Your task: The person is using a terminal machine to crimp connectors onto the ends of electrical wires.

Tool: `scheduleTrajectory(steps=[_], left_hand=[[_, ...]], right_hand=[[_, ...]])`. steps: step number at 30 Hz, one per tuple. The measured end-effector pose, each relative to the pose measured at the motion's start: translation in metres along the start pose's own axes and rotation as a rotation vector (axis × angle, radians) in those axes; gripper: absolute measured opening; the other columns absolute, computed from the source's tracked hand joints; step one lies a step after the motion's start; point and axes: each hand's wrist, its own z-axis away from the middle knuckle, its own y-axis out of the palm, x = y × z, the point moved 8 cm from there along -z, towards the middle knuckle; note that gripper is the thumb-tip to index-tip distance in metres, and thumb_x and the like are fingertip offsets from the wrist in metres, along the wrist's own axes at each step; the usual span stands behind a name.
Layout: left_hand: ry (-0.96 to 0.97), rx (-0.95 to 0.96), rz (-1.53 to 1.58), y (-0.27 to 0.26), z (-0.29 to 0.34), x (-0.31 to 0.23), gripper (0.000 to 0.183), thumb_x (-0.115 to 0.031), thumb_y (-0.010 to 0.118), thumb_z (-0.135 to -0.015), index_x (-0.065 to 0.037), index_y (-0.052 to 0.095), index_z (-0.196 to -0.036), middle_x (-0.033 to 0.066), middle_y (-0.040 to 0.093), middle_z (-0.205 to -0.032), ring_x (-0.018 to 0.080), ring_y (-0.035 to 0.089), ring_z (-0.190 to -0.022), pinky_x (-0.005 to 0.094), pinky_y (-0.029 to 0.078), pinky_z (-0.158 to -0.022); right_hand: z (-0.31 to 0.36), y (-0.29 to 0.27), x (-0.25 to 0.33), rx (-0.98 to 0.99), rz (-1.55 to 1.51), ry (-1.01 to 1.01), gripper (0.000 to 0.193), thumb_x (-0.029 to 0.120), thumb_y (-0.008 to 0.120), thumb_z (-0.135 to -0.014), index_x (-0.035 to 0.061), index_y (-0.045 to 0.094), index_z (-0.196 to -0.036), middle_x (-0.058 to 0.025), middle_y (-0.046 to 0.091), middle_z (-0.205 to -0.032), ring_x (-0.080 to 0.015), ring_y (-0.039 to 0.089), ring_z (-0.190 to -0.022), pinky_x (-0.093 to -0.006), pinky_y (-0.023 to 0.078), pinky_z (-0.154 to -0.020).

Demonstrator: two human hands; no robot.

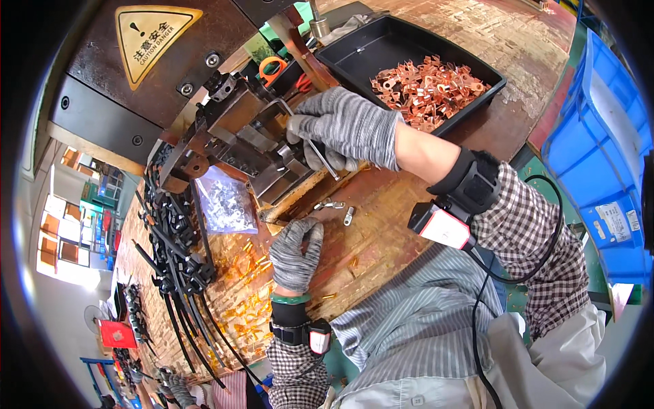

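My right hand (347, 126), in a grey striped knit glove, is closed around a bent silver hex key (327, 162). It holds the key at the steel fixture block (279, 178) of a press; the glove hides where the key meets the fixture. My left hand (294, 258), gloved alike, rests low at the bench near the fixture's front corner. Its fingers are curled, thumb toward fingertips; anything between them is hidden. Just right of it lie a few small silver metal terminals (349, 216). A clear plastic bag (226, 203) of silver parts sits left of the fixture.
A black tray (347, 51) holding copper pieces (429, 88) stands at the back right. Black cables (178, 252) pile up on the left. Brass bits (248, 300) are scattered over the wooden bench (381, 198). Blue bins (599, 150) stand right. Other people's hands show lower left.
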Motion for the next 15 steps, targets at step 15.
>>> scheduleTrajectory(steps=[15], left_hand=[[0.025,-0.011,-0.009,0.0,-0.002,-0.001,0.01,-0.01,0.063,-0.077,-0.004,0.06,-0.084,0.0103,0.061,-0.078,0.0234,0.059,-0.067,0.0301,0.047,-0.062]], right_hand=[[0.001,-0.008,0.013,0.164,-0.076,0.166,0.024,0.022,0.048,-0.086,0.0026,0.061,-0.083,-0.0036,0.059,-0.059,-0.0073,0.046,-0.04,-0.0194,0.034,-0.032]])
